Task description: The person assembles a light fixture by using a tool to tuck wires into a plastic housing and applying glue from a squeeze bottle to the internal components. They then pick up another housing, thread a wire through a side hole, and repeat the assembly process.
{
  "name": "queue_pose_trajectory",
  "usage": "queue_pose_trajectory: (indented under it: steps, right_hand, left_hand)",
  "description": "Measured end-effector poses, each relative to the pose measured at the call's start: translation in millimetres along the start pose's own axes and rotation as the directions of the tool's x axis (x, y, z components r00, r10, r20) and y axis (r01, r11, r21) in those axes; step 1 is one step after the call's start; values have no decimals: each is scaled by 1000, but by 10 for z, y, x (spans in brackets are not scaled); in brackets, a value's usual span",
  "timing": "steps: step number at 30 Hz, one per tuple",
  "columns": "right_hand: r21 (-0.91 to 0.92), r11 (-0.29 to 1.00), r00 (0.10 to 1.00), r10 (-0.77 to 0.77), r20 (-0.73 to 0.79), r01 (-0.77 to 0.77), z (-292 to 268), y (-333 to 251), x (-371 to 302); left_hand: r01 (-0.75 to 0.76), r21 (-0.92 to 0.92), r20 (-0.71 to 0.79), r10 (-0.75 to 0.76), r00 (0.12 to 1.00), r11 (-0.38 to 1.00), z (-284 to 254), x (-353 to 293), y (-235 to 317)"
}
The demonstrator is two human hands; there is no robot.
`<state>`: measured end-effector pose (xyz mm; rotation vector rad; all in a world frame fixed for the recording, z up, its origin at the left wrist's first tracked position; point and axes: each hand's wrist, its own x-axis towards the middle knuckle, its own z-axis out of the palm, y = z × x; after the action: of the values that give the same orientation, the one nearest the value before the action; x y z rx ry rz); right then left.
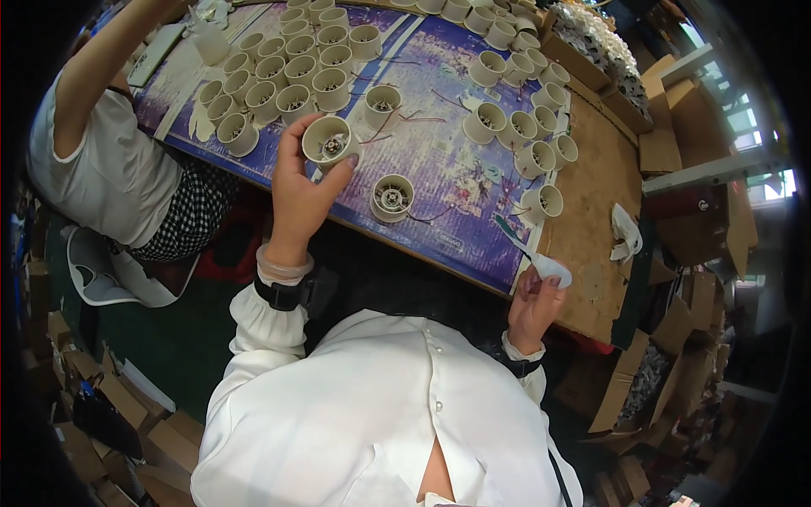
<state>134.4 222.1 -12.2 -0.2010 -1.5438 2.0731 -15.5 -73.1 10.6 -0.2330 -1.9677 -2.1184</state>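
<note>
My left hand (pixel 302 198) grips a cream cup-shaped housing (pixel 317 154) by its side, above the table's front edge. Metal parts show inside its open top. A similar housing (pixel 391 209) stands upright on the table between my hands, with a round metal piece inside and thin dark wires trailing to the right. Near the right front corner, my right hand (pixel 534 306) is closed on a white, rounded hand tool (pixel 551 270) with a narrow dark green tip pointing up and left. Its exact kind is unclear. Another housing (pixel 541 205) stands just beyond that tip.
Several cream housings (pixel 296 72) crowd the back left of the purple printed table cover (pixel 431 101); more line its right side. A co-worker (pixel 118 160) in white sits at left. A crumpled white cloth (pixel 625 232) lies on the brown board (pixel 596 177). Cardboard boxes (pixel 629 384) stand right.
</note>
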Motion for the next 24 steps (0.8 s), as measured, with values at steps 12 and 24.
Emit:
queue_pose_trajectory:
  steps: [12,24]
  right_hand:
    - [6,1000,1000,22,12,-22,-15,0,-2]
    - [60,996,994,67,81,-72,110,68,-41]
  left_hand:
    - [-293,515,8,337,942,806,-11,-175,-257]
    - [-404,565,446,146,883,719,352,-478,-232]
